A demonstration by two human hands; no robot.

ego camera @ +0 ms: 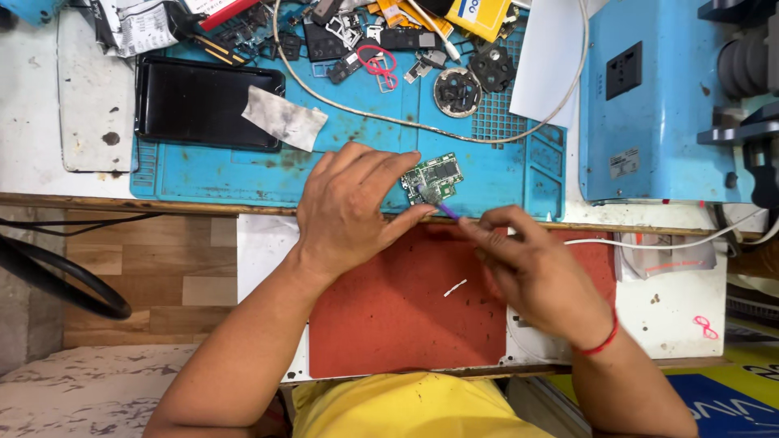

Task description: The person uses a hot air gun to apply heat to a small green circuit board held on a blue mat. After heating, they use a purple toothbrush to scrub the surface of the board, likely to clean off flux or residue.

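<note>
Fingers of the left hand pinch a green circuit board at frame centre, above the blue mat; the right hand is closed on a purple-handled tool touching it. A slip could gouge components. Tool tip and board underside are hidden; upper-frame clutter is indistinct.

From my feed the scene is bright and evenly lit, apparently from overhead, with only soft, short shadows under the left hand and right hand. The right hand's fingers blur slightly. The glossy black rectangular tray at ten o'clock shows no hard glare. Edges bend mildly.
</note>
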